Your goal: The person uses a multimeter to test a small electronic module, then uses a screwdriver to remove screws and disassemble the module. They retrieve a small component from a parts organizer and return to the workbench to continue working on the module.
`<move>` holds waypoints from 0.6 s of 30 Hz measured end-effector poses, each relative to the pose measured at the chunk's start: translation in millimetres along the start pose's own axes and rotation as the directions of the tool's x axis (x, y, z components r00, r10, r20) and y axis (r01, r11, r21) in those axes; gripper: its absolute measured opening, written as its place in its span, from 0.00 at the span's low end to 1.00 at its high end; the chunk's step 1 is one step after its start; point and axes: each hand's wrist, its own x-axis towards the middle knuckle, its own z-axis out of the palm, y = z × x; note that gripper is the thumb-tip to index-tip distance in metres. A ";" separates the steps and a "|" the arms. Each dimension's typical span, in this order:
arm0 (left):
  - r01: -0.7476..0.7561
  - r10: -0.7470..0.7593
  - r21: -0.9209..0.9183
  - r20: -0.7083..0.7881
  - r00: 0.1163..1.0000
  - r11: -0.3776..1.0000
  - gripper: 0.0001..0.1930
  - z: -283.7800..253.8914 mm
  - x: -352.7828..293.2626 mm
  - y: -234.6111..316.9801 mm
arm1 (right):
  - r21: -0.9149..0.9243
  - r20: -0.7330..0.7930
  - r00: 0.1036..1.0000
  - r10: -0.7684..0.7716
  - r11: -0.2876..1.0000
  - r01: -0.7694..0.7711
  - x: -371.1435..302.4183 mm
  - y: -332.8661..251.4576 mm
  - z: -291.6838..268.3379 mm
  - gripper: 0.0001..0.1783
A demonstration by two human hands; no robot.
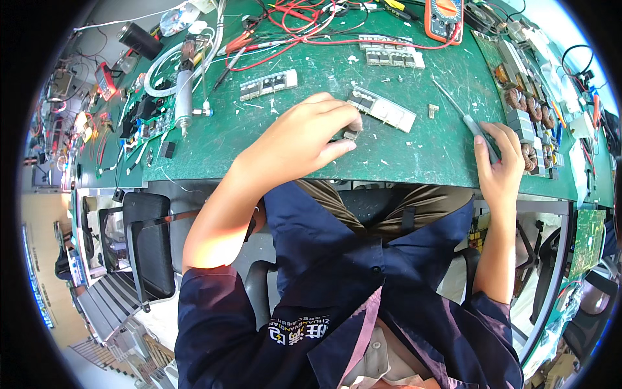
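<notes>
My left hand (311,133) is closed in a pinch at mid-bench, with a small dark component (352,135) between thumb and fingers. The fingers hide most of that part. Just beyond it lies a pale metal strip (393,115) carrying black components at its left end. At the right, my right hand (500,159) is wrapped round the grey handle of a screwdriver (471,123). Its thin shaft points away and to the left, low over the bench. Between the two hands sits a small metal-and-white piece (433,111).
On the green bench (414,159) lie another component strip (269,85) and several stacked strips (392,52). An orange multimeter (444,19) with red leads stands at the back. A glue-dispenser-like cylinder (184,97) and circuit board (146,117) are left; a coil-laden board (525,104) is right.
</notes>
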 end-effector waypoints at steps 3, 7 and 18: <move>0.009 -0.009 0.006 -0.011 1.000 1.000 0.13 0.6 -3.0 4.5 | 0.006 -0.024 1.000 -0.003 1.000 0.003 -2.5 -1.8 -0.3 0.14; 0.099 -0.087 0.077 -0.152 0.985 0.992 0.17 5.3 -13.8 13.8 | -0.025 -0.060 0.997 -0.057 0.998 0.055 -2.6 -6.1 0.0 0.15; 0.233 -0.164 0.401 -0.199 0.966 0.886 0.11 14.7 -12.5 21.1 | 0.417 0.090 0.938 -0.334 0.868 0.270 80.3 -82.6 8.4 0.15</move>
